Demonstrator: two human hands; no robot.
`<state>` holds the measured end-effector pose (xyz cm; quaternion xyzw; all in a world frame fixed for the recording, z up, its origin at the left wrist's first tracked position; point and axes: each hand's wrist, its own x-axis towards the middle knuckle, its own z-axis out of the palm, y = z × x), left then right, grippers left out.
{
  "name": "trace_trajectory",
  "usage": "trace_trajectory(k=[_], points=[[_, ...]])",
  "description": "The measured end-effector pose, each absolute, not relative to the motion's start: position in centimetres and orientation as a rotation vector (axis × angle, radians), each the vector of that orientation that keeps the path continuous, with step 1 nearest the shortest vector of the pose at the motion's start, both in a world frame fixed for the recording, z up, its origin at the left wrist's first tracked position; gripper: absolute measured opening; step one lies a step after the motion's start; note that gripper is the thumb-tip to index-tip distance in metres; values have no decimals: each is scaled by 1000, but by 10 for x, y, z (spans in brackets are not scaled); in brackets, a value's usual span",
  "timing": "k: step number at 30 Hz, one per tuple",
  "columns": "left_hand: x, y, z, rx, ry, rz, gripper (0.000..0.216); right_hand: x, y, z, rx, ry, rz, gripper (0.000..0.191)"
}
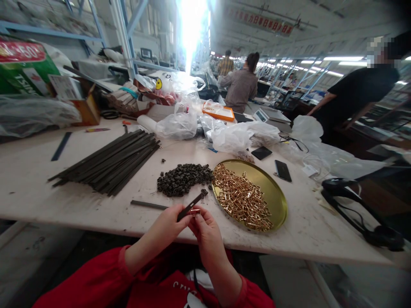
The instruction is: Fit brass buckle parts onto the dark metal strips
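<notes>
Just left of the tray (280, 201), over the near tabletop (48, 192) edge, the left hand (167, 222) and right hand (205, 229) meet. Left grip is pinched narrow on a dark strap (192, 204), whose far tip tilts up toward the tray. Right grip is pinched on a small gold buckle (195, 211) that touches the strap. A gold heap (240, 196) fills the tray's left half. A loop pile (183, 177) lies just left of the tray, and a strap bundle (109, 162) lies farther left. A loose strip (147, 205) lies left of the tray, near the left hand. Two phones (283, 170) sit just behind the tray, with bags (231, 137) beyond them.
</notes>
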<state>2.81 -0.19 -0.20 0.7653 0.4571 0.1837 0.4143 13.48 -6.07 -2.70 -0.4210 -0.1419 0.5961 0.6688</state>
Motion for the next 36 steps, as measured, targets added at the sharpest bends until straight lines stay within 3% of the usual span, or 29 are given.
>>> trace_trajectory(k=[5, 12, 36], points=[[24, 4, -1, 1743, 1041, 409, 33, 143, -62, -27, -1120, -600, 1249, 25], [17, 14, 15, 1905, 1019, 245, 26, 166, -59, -18, -1388, -1305, 1044, 14], [21, 9, 12, 1752, 989, 368, 33, 155, -64, -23, -1373, -1205, 1063, 27]])
